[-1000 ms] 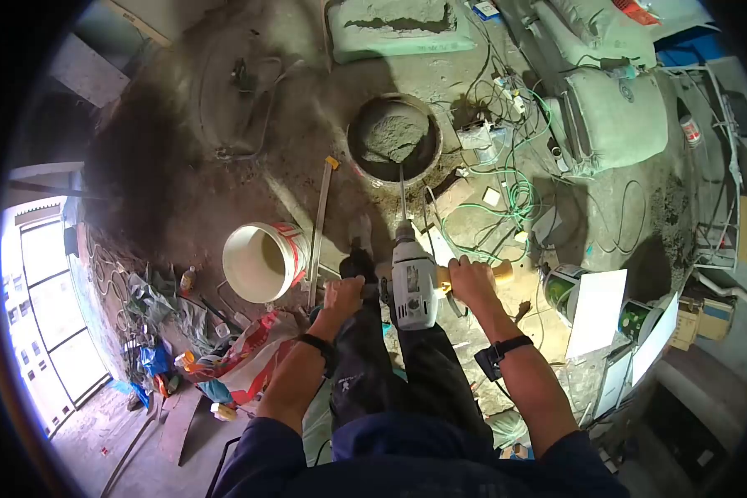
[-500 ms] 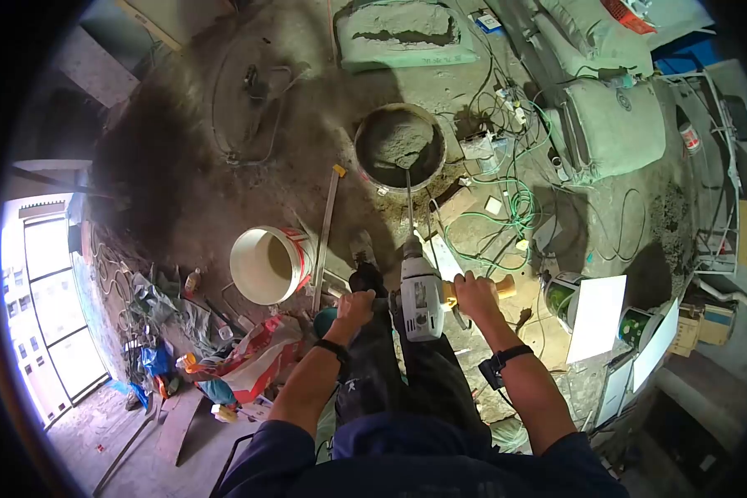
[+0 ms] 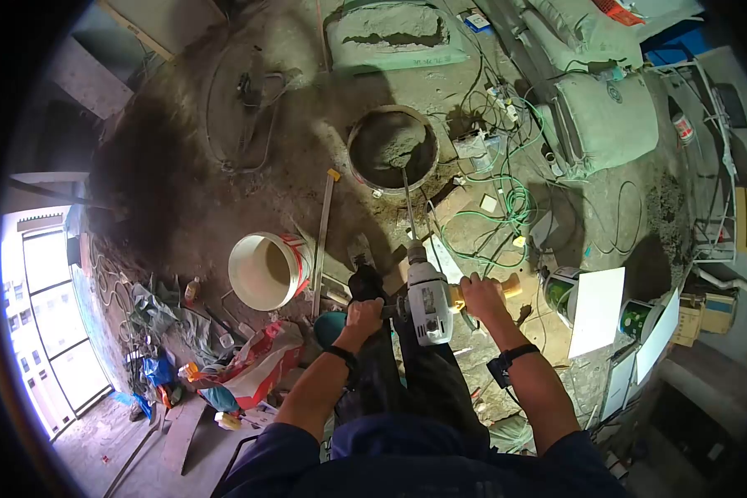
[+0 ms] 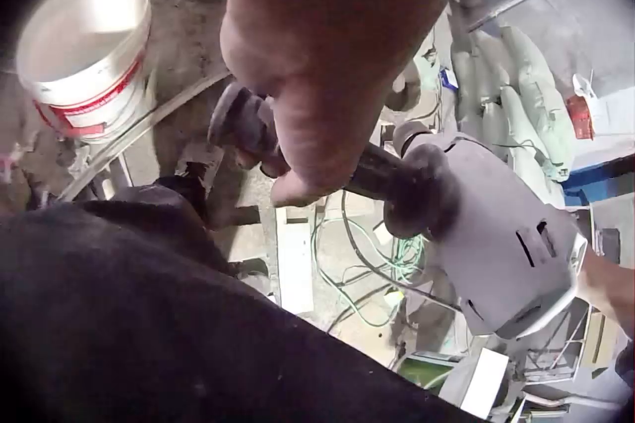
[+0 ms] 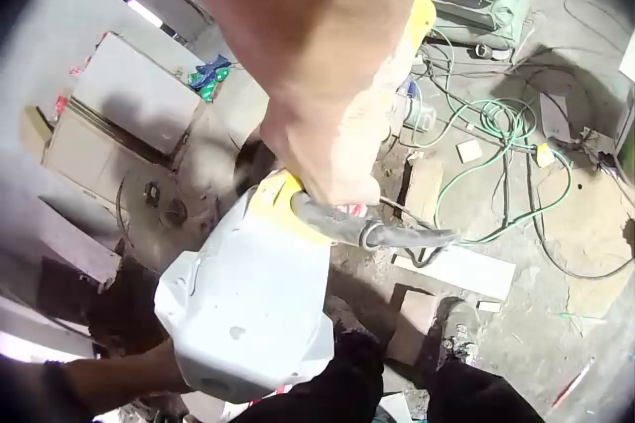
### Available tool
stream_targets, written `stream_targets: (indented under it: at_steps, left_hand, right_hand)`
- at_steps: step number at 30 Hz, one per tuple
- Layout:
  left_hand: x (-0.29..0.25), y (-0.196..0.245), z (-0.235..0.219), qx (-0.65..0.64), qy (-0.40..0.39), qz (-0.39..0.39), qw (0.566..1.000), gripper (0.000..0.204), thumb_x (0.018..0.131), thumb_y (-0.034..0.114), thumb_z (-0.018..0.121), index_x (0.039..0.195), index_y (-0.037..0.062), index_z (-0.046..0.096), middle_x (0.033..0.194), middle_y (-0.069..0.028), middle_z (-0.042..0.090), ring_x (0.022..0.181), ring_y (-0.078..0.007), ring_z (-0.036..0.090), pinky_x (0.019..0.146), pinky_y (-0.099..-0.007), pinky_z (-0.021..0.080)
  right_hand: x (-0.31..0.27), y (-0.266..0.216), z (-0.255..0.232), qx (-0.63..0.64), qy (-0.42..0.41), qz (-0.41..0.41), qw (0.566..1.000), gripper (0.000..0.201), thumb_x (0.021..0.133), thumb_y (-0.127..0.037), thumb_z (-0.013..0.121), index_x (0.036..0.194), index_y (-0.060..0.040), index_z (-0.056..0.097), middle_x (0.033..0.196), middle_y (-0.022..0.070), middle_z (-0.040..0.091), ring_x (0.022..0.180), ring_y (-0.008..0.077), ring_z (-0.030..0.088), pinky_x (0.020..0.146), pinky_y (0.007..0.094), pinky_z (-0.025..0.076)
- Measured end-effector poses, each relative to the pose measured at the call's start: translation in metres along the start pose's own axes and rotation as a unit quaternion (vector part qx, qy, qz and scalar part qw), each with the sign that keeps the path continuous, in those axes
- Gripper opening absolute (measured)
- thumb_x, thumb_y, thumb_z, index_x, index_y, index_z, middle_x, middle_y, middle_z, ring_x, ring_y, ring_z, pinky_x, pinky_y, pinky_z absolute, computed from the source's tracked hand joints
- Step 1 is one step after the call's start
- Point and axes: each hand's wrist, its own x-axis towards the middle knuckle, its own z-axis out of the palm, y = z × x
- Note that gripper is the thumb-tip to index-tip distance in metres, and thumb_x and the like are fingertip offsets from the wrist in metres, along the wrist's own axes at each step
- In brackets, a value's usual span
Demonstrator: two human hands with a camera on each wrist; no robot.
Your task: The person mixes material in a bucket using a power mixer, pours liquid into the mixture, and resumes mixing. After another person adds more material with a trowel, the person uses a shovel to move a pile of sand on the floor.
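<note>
A white power tool (image 3: 428, 309) with a long metal shaft (image 3: 409, 203) points away from the body. The shaft's far end reaches into grey mix (image 3: 397, 143) inside a round tub (image 3: 354, 158). My left hand (image 3: 363, 322) grips the dark side handle, which the left wrist view shows as a black bar (image 4: 372, 173) joined to the white housing (image 4: 496, 230). My right hand (image 3: 483, 299) holds the yellow handle (image 3: 510, 287) on the other side. In the right wrist view a dark cable (image 5: 397, 237) leaves the yellow part beside that hand.
A white bucket (image 3: 266, 272) stands left of the tool, near a long straight bar (image 3: 324, 236). Green cable (image 3: 515, 203) lies coiled at the right. Filled sacks (image 3: 610, 124) are at the upper right, an opened bag (image 3: 398, 55) at the top, and white boards (image 3: 598, 312) lower right.
The tool's body and both hands have shifted slightly right and down in the head view, leaving the shaft more slanted. The hands keep their grips.
</note>
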Motion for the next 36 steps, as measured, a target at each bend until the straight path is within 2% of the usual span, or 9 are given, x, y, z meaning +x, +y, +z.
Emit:
stream_targets:
  at_steps: [7, 8, 15, 17, 20, 23, 28, 31, 36]
  left_hand:
    - [-0.001, 0.0, 0.001, 0.018, -0.013, 0.012, 1.0, 0.014, 0.076, 0.013, 0.063, 0.089, 0.0086, 0.06, 0.081, -0.0176, 0.069, 0.081, -0.0384, 0.069, 0.07, -0.0503, 0.052]
    - [-0.001, 0.0, 0.0, 0.02, -0.012, 0.012, 1.0, 0.014, 0.076, 0.013, 0.063, 0.089, 0.0086, 0.06, 0.081, -0.0176, 0.069, 0.081, -0.0384, 0.069, 0.07, -0.0503, 0.052]
    - [0.003, 0.01, 0.018, 0.001, -0.023, 0.03, 0.999, 0.02, 0.074, 0.014, 0.067, 0.09, 0.0075, 0.058, 0.08, -0.0167, 0.069, 0.082, -0.0366, 0.069, 0.07, -0.0489, 0.053]
    - [0.004, 0.02, 0.022, -0.005, -0.019, 0.037, 0.999, 0.021, 0.074, 0.016, 0.068, 0.09, 0.0072, 0.058, 0.081, -0.0164, 0.069, 0.082, -0.0361, 0.07, 0.069, -0.0484, 0.054]
    - [0.006, 0.033, 0.026, -0.029, -0.009, 0.036, 0.999, 0.027, 0.073, 0.021, 0.072, 0.091, 0.0074, 0.057, 0.081, -0.0168, 0.069, 0.08, -0.0361, 0.07, 0.068, -0.0471, 0.055]
    - [0.01, 0.04, 0.035, -0.017, -0.032, 0.015, 0.999, 0.027, 0.073, 0.021, 0.071, 0.091, 0.0072, 0.057, 0.081, -0.0175, 0.069, 0.079, -0.0372, 0.069, 0.068, -0.0479, 0.055]
    - [0.013, 0.051, 0.041, -0.031, -0.048, 0.001, 0.998, 0.028, 0.073, 0.02, 0.07, 0.093, 0.007, 0.056, 0.081, -0.0186, 0.069, 0.08, -0.0393, 0.068, 0.069, -0.049, 0.054]
    - [0.015, 0.067, 0.031, -0.034, -0.065, -0.008, 0.997, 0.029, 0.073, 0.021, 0.07, 0.094, 0.0067, 0.055, 0.082, -0.0185, 0.069, 0.081, -0.0386, 0.068, 0.07, -0.0492, 0.054]
    - [0.019, 0.09, 0.033, -0.042, -0.067, -0.023, 0.997, 0.029, 0.074, 0.021, 0.069, 0.095, 0.0061, 0.055, 0.083, -0.0166, 0.068, 0.085, -0.0372, 0.068, 0.072, -0.0496, 0.053]
  right_hand:
    - [-0.004, 0.005, 0.006, 0.008, -0.027, 0.009, 1.0, 0.022, 0.081, -0.016, 0.064, 0.102, -0.0101, 0.058, 0.094, 0.0105, 0.061, 0.081, 0.0294, 0.07, 0.071, 0.0461, 0.055]
    - [-0.005, 0.005, 0.009, 0.007, 0.013, 0.003, 1.0, 0.021, 0.081, -0.017, 0.066, 0.098, -0.0098, 0.058, 0.09, 0.0081, 0.061, 0.076, 0.0277, 0.071, 0.068, 0.0439, 0.056]
    - [-0.009, 0.029, 0.02, 0.011, 0.003, -0.015, 1.0, 0.018, 0.083, -0.017, 0.064, 0.099, -0.01, 0.058, 0.092, 0.0089, 0.061, 0.076, 0.0299, 0.07, 0.067, 0.0441, 0.055]
    - [-0.011, 0.039, 0.014, 0.026, -0.032, -0.003, 0.999, 0.024, 0.079, -0.016, 0.069, 0.101, -0.0098, 0.059, 0.094, 0.01, 0.061, 0.081, 0.0311, 0.069, 0.071, 0.0453, 0.056]
    - [-0.013, 0.059, 0.038, 0.028, -0.023, -0.014, 0.999, 0.038, 0.071, -0.017, 0.077, 0.103, -0.0107, 0.058, 0.098, 0.0096, 0.06, 0.087, 0.0305, 0.068, 0.073, 0.0444, 0.056]
    - [-0.011, 0.069, 0.044, 0.02, -0.025, -0.02, 0.999, 0.04, 0.069, -0.016, 0.078, 0.103, -0.01, 0.058, 0.097, 0.0091, 0.06, 0.086, 0.0304, 0.068, 0.075, 0.045, 0.056]
    - [-0.011, 0.088, 0.064, 0.025, 0.051, -0.054, 0.997, 0.025, 0.074, -0.012, 0.07, 0.097, -0.0096, 0.059, 0.091, 0.0095, 0.059, 0.079, 0.0293, 0.067, 0.071, 0.0431, 0.054]
    - [-0.011, 0.099, 0.064, 0.026, 0.049, -0.062, 0.997, 0.02, 0.08, -0.011, 0.064, 0.099, -0.0097, 0.06, 0.09, 0.0091, 0.059, 0.079, 0.0291, 0.067, 0.071, 0.0425, 0.054]
    - [-0.009, 0.122, 0.062, 0.04, 0.054, -0.079, 0.995, 0.019, 0.079, -0.011, 0.064, 0.098, -0.0094, 0.062, 0.091, 0.0092, 0.06, 0.08, 0.0291, 0.066, 0.073, 0.0411, 0.053]
